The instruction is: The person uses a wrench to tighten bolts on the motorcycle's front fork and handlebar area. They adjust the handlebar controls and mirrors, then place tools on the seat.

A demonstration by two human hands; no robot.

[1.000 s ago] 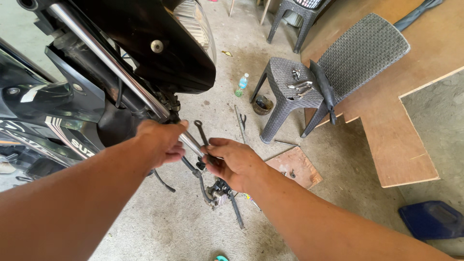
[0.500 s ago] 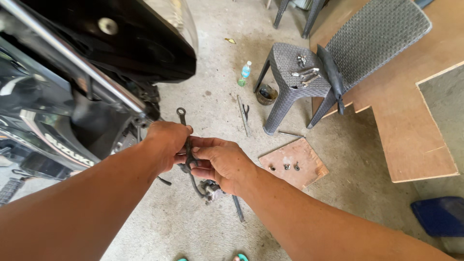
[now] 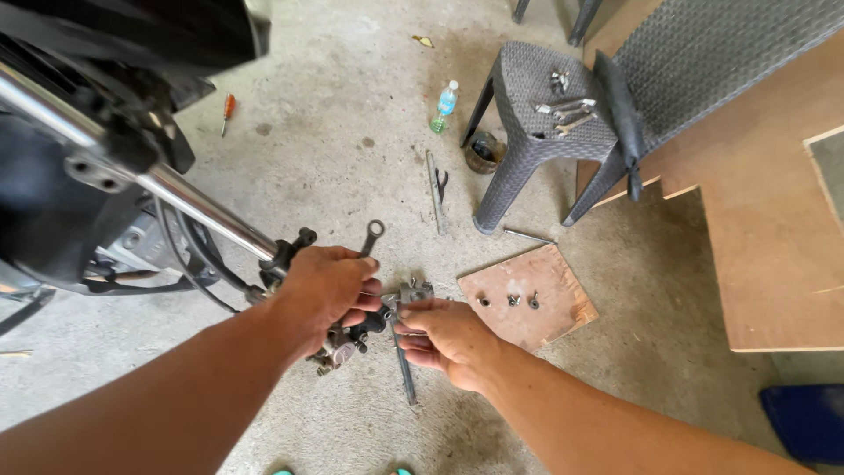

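My left hand is closed at the lower end of the motorcycle's chrome fork tube. It grips a wrench whose ring end sticks out above the fingers. My right hand is just to its right, fingertips pinched on a small grey metal fitting; the two hands nearly touch. A brake caliper hangs just under my left hand, partly hidden by it. A long thin tool lies on the concrete below my right hand.
A small plywood piece with three bolts lies right of my hands. A grey woven stool carrying several tools stands behind, with a bottle and a round tin nearby. A large board lies at the right. A screwdriver lies far left.
The view has dropped closer to the floor. Both hands have stayed together at the fork's lower end. My right hand now pinches the small metal fitting beside the left.
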